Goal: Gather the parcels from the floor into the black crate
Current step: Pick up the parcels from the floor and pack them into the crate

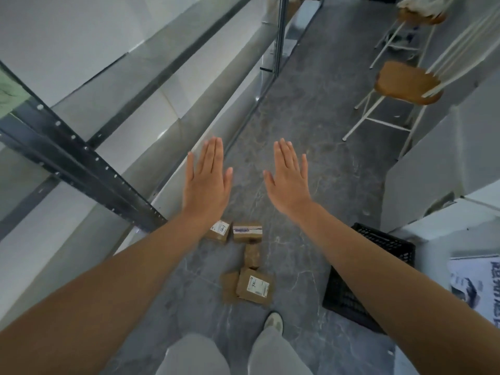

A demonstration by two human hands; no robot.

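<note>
Left hand (207, 182) hangs out flat, fingers straight, holding nothing. Below it, five small brown parcels (254, 286) lie in a loose cluster on the floor (297, 104): two labelled ones side by side at the far end, one in the middle, two touching nearest. They look like light, stiff, taped cardboard, best taken across opposite sides, thumb against fingers. Right hand (290, 180) is flat and empty too. Far right, the crate (389, 246) sits on the floor near the cluster, only partly in view.

Both hands, left (207, 182) and right (288, 180), stretch out flat, holding nothing. Brown parcels (253, 286) lie on the grey floor (311, 131) below. The black crate (389, 247) sits just right of them.
</note>
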